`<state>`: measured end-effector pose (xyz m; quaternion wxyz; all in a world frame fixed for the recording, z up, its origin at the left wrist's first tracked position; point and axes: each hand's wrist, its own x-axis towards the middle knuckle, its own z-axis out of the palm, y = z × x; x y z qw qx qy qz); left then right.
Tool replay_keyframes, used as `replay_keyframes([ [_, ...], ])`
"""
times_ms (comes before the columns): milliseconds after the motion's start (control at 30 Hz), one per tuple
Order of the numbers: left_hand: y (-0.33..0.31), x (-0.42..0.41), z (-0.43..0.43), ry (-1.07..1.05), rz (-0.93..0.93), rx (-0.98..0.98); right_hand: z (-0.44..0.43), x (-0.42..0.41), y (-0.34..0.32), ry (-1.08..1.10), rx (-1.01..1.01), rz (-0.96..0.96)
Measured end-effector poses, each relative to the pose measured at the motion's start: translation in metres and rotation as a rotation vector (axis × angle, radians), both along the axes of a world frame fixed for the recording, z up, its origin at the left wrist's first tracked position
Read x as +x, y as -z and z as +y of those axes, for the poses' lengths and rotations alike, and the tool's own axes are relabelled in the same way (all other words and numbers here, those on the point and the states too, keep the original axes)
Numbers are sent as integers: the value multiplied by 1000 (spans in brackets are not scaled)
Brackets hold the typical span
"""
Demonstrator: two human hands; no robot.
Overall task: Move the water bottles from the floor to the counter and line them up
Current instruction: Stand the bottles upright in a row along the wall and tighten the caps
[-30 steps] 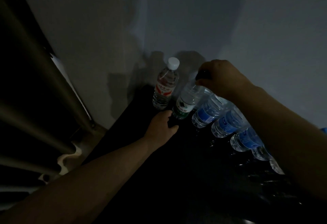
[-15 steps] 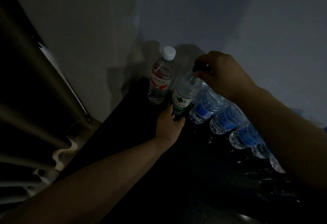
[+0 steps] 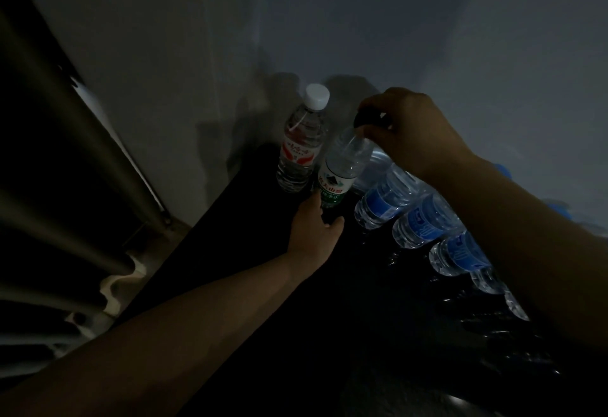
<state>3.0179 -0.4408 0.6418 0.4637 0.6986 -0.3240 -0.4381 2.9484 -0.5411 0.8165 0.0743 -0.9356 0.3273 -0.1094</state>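
Centrally, both hands grasp the green-label bottle (image 3: 335, 183): right hand (image 3: 411, 130) pinching its cap, left hand (image 3: 316, 229) gripping its base on the black counter (image 3: 250, 252).

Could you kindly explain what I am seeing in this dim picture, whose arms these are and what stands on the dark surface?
No machine here: these are a person's two bare arms, seen by a wide-angle camera worn on the head, looking forward and down. The dark surface is a black counter against a pale wall. Water bottles stand on it in a row: a red-label bottle with a white cap farthest, then a green-label bottle, then blue-label bottles running toward the right. The right hand pinches the green-label bottle's cap, and the left hand grips its base. A curtain hangs at the left.
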Motion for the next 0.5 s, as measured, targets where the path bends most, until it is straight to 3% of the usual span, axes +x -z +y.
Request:
replay_keyframes([
  [500,5,4,2,7,15,-7,0,-5,-2,52,44,-19],
])
